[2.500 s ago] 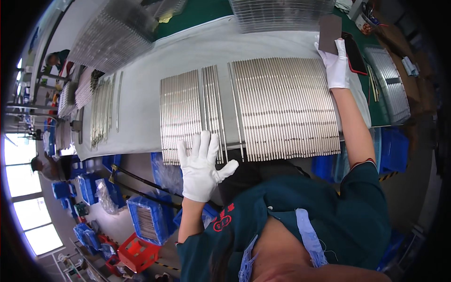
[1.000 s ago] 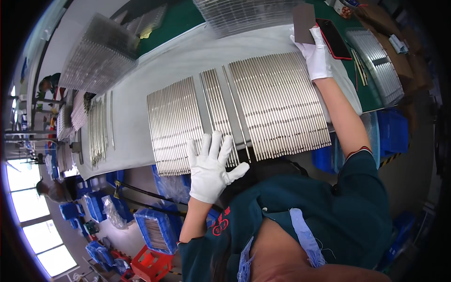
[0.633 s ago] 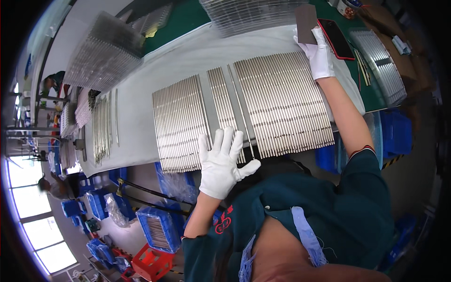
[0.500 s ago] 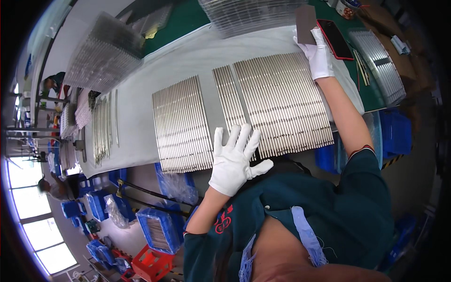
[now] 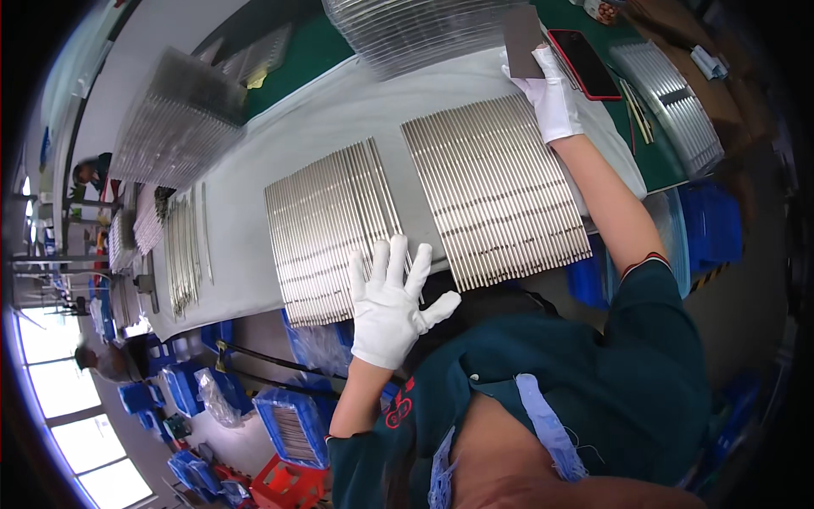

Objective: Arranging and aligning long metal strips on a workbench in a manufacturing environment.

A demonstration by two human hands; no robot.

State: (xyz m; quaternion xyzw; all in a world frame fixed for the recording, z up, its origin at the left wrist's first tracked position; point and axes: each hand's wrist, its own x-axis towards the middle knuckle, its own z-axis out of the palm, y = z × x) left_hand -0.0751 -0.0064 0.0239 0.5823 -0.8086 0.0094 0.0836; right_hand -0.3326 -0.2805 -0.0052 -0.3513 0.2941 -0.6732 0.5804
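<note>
Slim silvery metal rods lie side by side in two flat groups on a pale cloth: a left group and a wider right group. My left hand, in a white glove, lies flat with fingers spread over the near ends of the left group's right-hand rods. A few of those rods sit slightly apart from each other. At the far edge of the right group, my gloved right hand grips a dark, flat rectangular card. Its fingers are partly hidden behind the card.
Stacked clear plastic trays stand at the back, with another stack at the left. A red-edged phone and a rod-filled tray lie right. Loose rods are far left. Blue crates stand below the table.
My left hand has slid left, and the narrow middle strip of rods has moved with it up to the left group. The gap beside the right group is wider. My right hand keeps the card.
</note>
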